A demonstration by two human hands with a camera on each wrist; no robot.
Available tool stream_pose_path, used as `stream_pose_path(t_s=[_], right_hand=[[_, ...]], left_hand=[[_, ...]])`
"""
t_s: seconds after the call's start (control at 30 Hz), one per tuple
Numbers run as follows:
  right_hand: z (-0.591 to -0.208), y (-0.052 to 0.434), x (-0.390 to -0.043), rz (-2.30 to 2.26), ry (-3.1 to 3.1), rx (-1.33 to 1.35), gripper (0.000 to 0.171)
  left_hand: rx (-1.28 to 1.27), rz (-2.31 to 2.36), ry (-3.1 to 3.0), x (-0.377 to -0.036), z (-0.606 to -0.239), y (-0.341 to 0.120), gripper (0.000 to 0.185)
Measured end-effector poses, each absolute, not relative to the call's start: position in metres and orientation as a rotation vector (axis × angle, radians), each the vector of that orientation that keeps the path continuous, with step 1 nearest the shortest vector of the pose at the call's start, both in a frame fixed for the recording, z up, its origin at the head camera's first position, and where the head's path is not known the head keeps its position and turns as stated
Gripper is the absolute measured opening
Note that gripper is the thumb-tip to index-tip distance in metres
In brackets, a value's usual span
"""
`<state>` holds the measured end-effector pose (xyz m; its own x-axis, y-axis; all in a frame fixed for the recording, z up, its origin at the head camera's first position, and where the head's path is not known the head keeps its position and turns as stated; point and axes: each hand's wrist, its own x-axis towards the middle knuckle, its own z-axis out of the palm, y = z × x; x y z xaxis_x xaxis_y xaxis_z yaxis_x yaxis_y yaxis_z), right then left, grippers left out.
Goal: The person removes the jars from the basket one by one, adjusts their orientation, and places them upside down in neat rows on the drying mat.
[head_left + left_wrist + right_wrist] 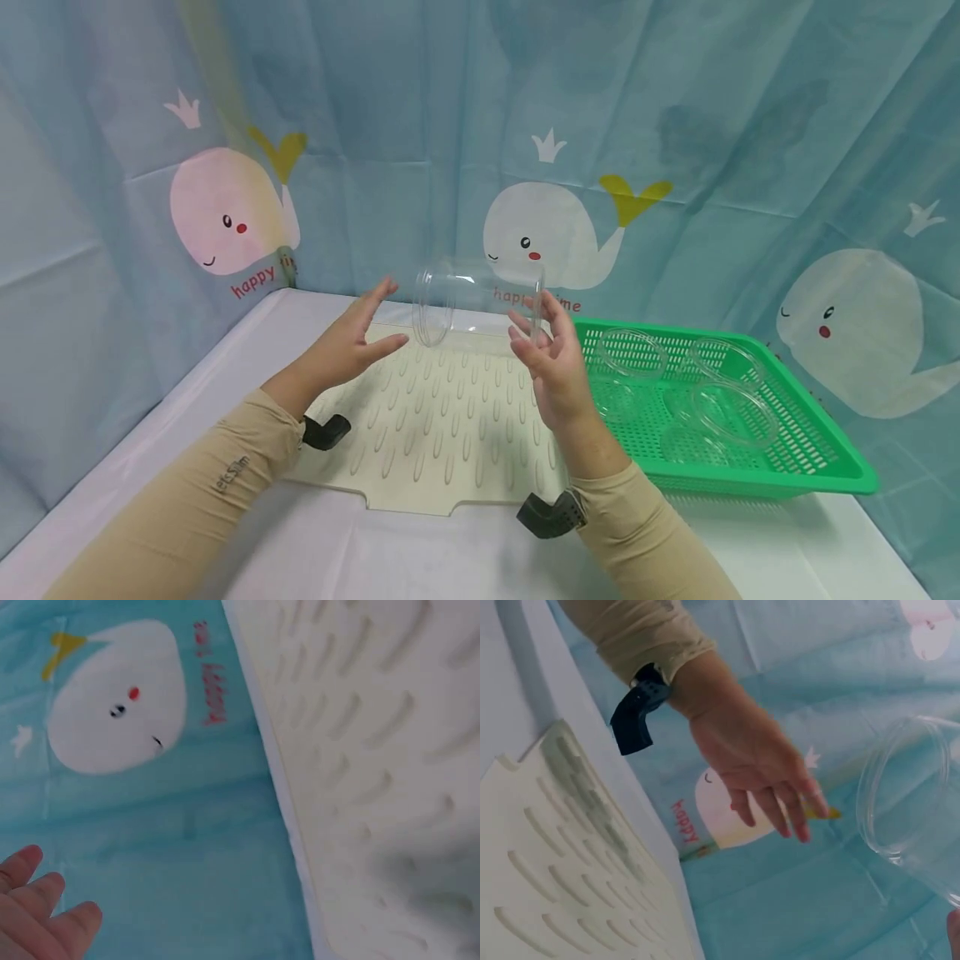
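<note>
A clear cylindrical jar point(480, 308) lies sideways in the air above the cream drying mat point(450, 417). At its right end my right hand point(558, 367) grips it with curled fingers and thumb. The ringed rim of the jar point(870, 795) points towards my left hand point(348, 346), which is held apart from it with fingers and thumb spread. In the right wrist view the left hand point(754, 754) also shows, holding nothing. Only some fingertips of the left hand point(56, 907) appear in the left wrist view, and no jar is visible there.
On the right stands a green perforated basket point(750, 482) with several clear round containers or lids point(731, 412) in it. A white cloth point(315, 550) covers the table under the mat. Behind hangs a blue curtain point(405, 225) with whale prints.
</note>
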<state>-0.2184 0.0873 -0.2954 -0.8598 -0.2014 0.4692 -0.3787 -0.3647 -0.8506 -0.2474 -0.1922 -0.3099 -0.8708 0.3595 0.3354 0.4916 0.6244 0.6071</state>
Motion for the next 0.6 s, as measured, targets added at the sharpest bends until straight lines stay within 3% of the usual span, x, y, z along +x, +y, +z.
stream_pose_path(t_s=[0.23,0.6], right_hand=[[-0.297,0.089,-0.221,2.363,-1.699,0.761,0.106],[-0.303,0.093,-0.223,2.377,-1.716,0.718,0.104]], left_hand=[[-0.466,-0.837,-2.836,-0.267,-0.331,-0.233,0.094],[-0.463,-0.132,-2.975,-0.280,-0.371,-0.290,0.095]])
